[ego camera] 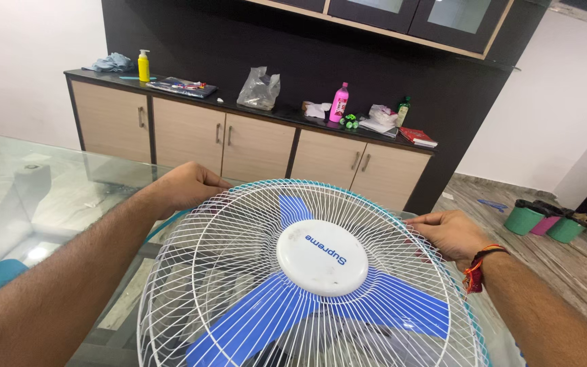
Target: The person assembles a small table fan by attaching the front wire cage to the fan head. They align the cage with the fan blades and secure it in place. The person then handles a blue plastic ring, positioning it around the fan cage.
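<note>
Glass table (22,183); left hand (188,185), right hand (451,233) apparently grip fan guard (239,272).

Both forearms are bare, no sleeves showing, kinda hairy. Right wrist has a red-orange thread band (478,266) tied on, with loose tasselly ends.

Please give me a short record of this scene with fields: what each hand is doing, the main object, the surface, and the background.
left hand: grips the far left rim of the fan guard
right hand: holds the guard's right rim
fan: white wire guard, blue blades, round white hub, face up
surface: glass table under the fan
background: dark counter on beige cabinets, with a yellow bottle, a pink bottle and a plastic bag
floor: green and pink pots at right
</note>
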